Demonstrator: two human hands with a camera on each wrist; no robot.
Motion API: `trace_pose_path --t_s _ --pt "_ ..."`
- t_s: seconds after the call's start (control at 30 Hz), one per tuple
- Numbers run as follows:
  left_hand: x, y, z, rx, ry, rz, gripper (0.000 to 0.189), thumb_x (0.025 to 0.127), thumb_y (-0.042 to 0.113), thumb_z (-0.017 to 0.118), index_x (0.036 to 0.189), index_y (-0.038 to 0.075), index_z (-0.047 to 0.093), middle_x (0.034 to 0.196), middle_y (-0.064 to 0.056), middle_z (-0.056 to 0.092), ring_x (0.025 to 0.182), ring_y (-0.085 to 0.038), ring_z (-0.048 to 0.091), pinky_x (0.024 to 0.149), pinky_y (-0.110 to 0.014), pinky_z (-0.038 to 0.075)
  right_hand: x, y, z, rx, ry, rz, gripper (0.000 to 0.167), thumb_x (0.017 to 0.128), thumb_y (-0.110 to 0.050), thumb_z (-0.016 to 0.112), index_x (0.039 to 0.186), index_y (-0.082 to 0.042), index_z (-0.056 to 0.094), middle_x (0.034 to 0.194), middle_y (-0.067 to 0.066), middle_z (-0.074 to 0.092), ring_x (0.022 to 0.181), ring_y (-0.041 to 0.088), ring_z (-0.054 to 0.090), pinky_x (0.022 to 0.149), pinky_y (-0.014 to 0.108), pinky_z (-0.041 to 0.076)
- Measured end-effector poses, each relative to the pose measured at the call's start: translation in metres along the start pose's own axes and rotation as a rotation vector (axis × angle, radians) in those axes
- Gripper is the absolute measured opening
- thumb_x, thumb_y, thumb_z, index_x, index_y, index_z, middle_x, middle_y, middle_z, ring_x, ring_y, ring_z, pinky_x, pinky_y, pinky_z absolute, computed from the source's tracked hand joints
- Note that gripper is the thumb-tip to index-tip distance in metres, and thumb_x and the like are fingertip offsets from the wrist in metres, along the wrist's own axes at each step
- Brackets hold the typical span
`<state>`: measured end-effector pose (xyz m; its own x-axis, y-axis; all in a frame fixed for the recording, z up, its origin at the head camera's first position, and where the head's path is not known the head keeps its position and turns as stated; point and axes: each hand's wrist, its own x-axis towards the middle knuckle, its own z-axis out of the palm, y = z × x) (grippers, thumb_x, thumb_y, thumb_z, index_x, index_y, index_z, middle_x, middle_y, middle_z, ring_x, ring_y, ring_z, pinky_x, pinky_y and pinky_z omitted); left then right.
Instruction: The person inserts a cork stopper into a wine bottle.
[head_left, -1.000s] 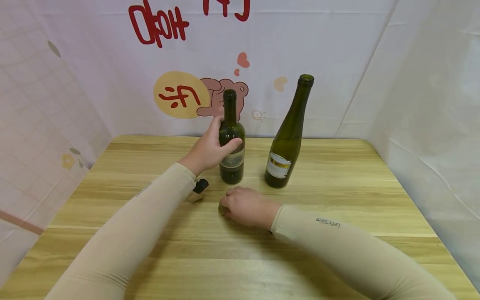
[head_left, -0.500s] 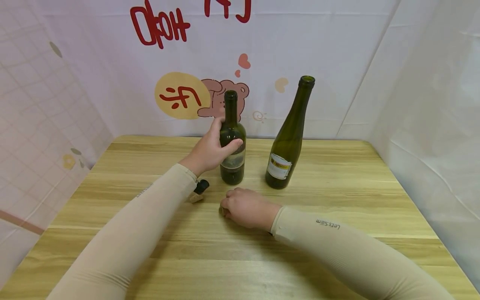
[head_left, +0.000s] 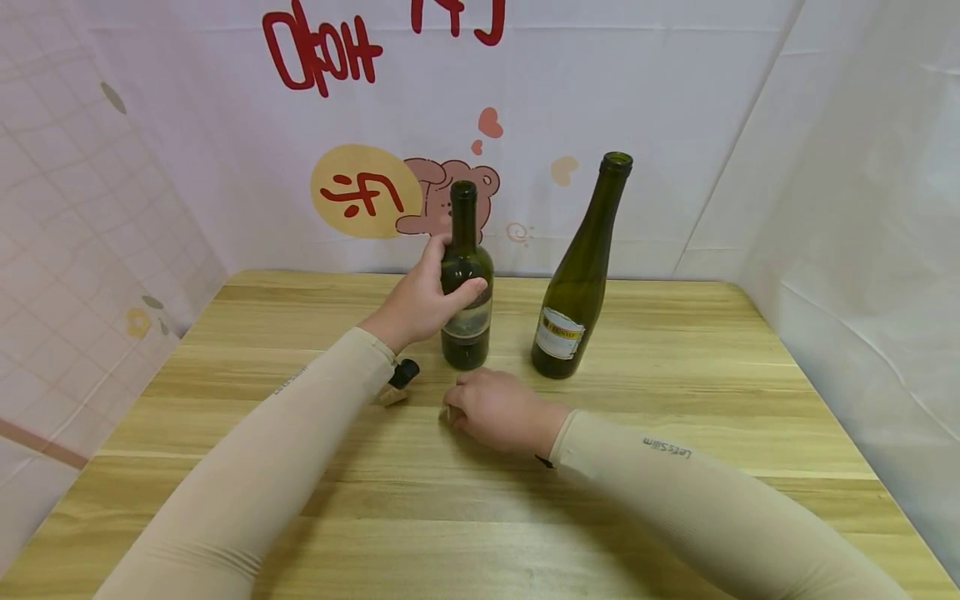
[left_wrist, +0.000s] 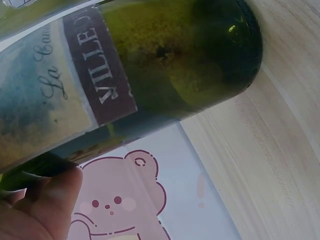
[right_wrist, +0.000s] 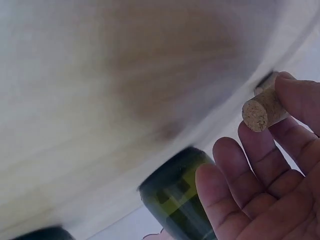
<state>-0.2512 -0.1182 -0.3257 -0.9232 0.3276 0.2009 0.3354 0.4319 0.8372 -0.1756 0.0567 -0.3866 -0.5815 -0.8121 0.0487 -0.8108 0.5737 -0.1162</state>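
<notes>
My left hand (head_left: 420, 308) grips an uncorked dark green wine bottle (head_left: 467, 337) around its shoulder, with the thumb across its front. The bottle stands upright on the table; its "VILLE" label (left_wrist: 100, 65) fills part of the left wrist view. In front of it, low over the table, my right hand (head_left: 501, 410) pinches a cork (right_wrist: 262, 112) between thumb and fingers. From the head, the cork is mostly covered by the hand. A black-topped object (head_left: 406, 372) and a cork-coloured piece (head_left: 392, 396) lie beside my left sleeve, which partly hides them.
A taller, slimmer green bottle (head_left: 573, 287) with a white and yellow label and an uncovered mouth stands to the right of the first. Behind the wooden table (head_left: 480, 533) hangs a white printed cloth (head_left: 637, 75), with more pale cloth along both sides.
My right hand has shifted slightly right and up with the cork over the last half second. The left hand keeps its hold on the bottle, and both bottles stay put.
</notes>
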Motion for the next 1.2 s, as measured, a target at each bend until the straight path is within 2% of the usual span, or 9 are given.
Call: trace_pose_path --t_s 0.3,0.53,0.7,0.83,1.03,1.2 --pt "-0.001 -0.001 0.000 0.002 -0.002 0.005 0.072 0.100 0.054 0.066 0.155 0.024 0.029 0.141 -0.006 0.056 0.125 -0.026 0.062 0.112 -0.058 0.047 0.000 0.006 -0.014 0.011 0.038 0.045 0.011 0.093 -0.023 0.079 0.093 -0.018 0.069 0.089 -0.003 0.063 0.083 0.016 0.064 0.073 0.034 0.056" --pt "-0.001 -0.001 0.000 0.003 -0.001 0.006 0.073 0.100 0.055 0.065 0.155 0.024 0.029 0.140 -0.005 0.057 0.125 -0.025 0.063 0.112 -0.057 0.047 -0.001 0.009 -0.028 0.021 0.038 0.063 0.012 0.096 -0.021 0.077 0.104 -0.013 0.072 0.096 0.000 0.066 0.087 0.018 0.066 0.079 0.035 0.058" --pt "-0.001 -0.001 0.000 0.001 -0.003 0.010 0.073 0.100 0.056 0.065 0.155 0.025 0.029 0.139 -0.005 0.058 0.123 -0.025 0.063 0.111 -0.055 0.048 -0.001 0.011 -0.039 0.040 0.023 0.093 0.023 0.099 -0.019 0.073 0.119 -0.008 0.073 0.105 0.003 0.068 0.094 0.020 0.067 0.084 0.037 0.058" --pt "0.000 -0.002 0.000 -0.001 -0.005 0.019 0.072 0.100 0.054 0.066 0.154 0.024 0.029 0.138 -0.005 0.058 0.121 -0.024 0.064 0.110 -0.053 0.049 -0.001 0.012 -0.051 0.066 0.015 0.126 0.028 0.101 -0.021 0.071 0.126 -0.007 0.071 0.113 0.005 0.070 0.101 0.021 0.068 0.087 0.037 0.059" --pt "0.000 -0.002 0.000 0.008 0.000 0.026 0.073 0.101 0.052 0.066 0.156 0.023 0.028 0.140 -0.006 0.057 0.122 -0.025 0.062 0.110 -0.053 0.049 -0.002 0.014 -0.065 0.072 0.063 0.157 0.028 0.102 -0.023 0.069 0.126 -0.009 0.071 0.114 0.003 0.070 0.098 0.017 0.067 0.082 0.034 0.059" --pt "-0.001 0.000 0.000 0.015 0.009 0.026 0.073 0.101 0.052 0.066 0.156 0.023 0.028 0.139 -0.006 0.058 0.123 -0.026 0.062 0.110 -0.055 0.048 -0.003 0.016 -0.074 0.068 0.130 0.136 0.023 0.100 -0.019 0.068 0.120 -0.008 0.070 0.105 0.002 0.070 0.090 0.016 0.067 0.079 0.035 0.058"
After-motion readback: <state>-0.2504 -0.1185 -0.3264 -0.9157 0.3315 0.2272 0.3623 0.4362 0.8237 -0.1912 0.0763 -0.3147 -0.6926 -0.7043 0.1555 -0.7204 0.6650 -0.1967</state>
